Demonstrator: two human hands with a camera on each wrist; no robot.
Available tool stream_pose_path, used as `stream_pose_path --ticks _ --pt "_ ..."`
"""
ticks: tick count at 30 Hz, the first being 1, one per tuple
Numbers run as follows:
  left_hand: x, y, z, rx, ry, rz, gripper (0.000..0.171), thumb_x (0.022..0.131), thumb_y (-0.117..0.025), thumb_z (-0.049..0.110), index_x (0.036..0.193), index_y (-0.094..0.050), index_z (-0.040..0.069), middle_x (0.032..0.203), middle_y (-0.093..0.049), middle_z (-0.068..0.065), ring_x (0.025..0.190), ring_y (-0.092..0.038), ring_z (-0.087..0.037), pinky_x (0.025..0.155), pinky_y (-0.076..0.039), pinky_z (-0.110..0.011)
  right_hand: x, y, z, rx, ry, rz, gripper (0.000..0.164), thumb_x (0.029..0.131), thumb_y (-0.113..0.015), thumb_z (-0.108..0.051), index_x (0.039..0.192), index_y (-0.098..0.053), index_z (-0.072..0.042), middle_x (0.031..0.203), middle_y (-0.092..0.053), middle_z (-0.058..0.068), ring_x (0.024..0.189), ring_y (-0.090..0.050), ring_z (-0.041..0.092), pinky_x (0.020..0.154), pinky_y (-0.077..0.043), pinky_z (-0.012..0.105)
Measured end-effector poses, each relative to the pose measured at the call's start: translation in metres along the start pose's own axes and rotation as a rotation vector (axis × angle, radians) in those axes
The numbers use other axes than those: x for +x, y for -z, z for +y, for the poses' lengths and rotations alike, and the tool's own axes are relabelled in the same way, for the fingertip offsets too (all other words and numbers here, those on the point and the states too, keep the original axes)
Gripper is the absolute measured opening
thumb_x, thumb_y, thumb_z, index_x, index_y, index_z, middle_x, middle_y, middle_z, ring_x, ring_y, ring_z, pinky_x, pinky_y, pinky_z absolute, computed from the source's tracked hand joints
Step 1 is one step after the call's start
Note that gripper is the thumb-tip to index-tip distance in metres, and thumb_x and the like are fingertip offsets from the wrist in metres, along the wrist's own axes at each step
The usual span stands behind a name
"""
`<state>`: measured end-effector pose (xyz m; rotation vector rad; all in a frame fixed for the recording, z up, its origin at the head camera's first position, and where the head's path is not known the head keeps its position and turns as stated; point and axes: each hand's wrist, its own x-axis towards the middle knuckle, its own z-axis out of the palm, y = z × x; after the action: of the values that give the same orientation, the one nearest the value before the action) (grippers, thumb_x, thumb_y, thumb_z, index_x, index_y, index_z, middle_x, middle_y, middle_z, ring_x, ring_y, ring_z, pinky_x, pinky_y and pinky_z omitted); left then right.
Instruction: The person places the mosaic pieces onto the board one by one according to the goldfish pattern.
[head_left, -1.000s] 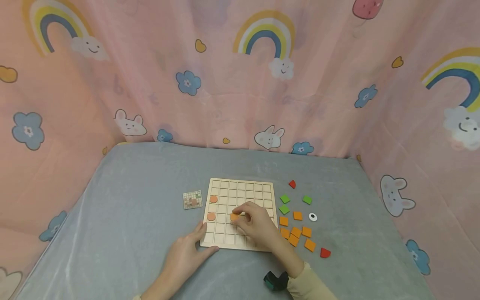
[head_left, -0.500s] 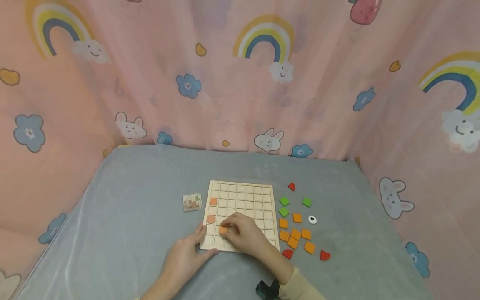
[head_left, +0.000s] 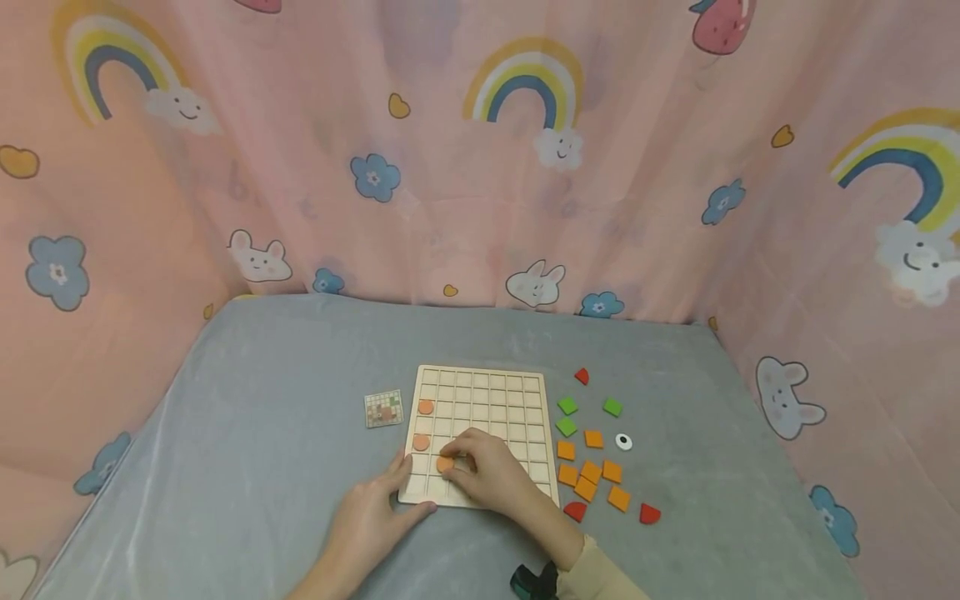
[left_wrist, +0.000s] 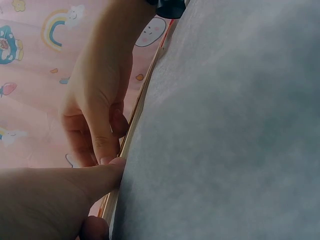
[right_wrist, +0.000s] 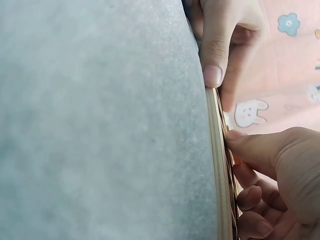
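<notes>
A pale wooden grid board [head_left: 487, 383] lies on the grey cloth in the head view. My left hand [head_left: 367, 512] grips its near-left corner, thumb along the front edge and fingers at the left side. Between thumb and fingertips my right hand [head_left: 487, 471] pinches an orange round disc [head_left: 444, 464] at a cell in the board's lower left. Two more orange discs sit in the leftmost column, an upper disc [head_left: 426, 407] and a lower disc [head_left: 422, 442]. In the right wrist view, the right hand [right_wrist: 295, 170] is low over the board, its fingers partly hiding the disc.
A small printed pattern card [head_left: 383, 409] lies left of the board. To the right are several orange squares [head_left: 593, 439], green tiles [head_left: 567, 406], red quarter-round pieces [head_left: 650, 513] and a white ring-like disc [head_left: 623, 442]. A patterned pink curtain [head_left: 450, 208] hangs behind.
My right hand has moved left and nearer with the orange disc, from mid-board to the lower-left cells. A red piece beside the board's near-right corner has come into view. The left hand stays put.
</notes>
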<state>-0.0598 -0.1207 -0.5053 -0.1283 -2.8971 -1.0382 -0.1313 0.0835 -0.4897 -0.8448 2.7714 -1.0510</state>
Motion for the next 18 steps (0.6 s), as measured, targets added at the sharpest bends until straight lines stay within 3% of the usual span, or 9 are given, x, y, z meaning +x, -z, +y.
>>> stream_pose_path --ticks 9,18 --pt "-0.0012 0.0016 -0.0002 0.000 0.008 -0.010 0.079 0.081 -0.091 0.048 0.142 -0.067 0.004 0.149 -0.061 -0.015 0.123 -0.068 -0.044 0.092 -0.060 -0.054 -0.0023 -0.0011 -0.0014 -0.015 0.004 0.000 0.019 0.093 -0.083 -0.016 0.111 -0.081 -0.010 0.107 -0.073 0.001 0.089 -0.063 0.010 0.077 -0.051 0.025" --pt "-0.0003 -0.0002 -0.0006 0.001 -0.005 0.003 0.078 0.081 -0.091 0.046 0.142 -0.067 0.004 0.149 -0.061 -0.016 0.121 -0.068 -0.044 0.089 -0.061 -0.052 0.0001 -0.0009 -0.0008 -0.019 -0.018 -0.006 0.019 0.092 -0.082 -0.014 0.111 -0.081 -0.010 0.107 -0.073 0.002 0.078 -0.052 0.006 0.068 -0.045 0.022"
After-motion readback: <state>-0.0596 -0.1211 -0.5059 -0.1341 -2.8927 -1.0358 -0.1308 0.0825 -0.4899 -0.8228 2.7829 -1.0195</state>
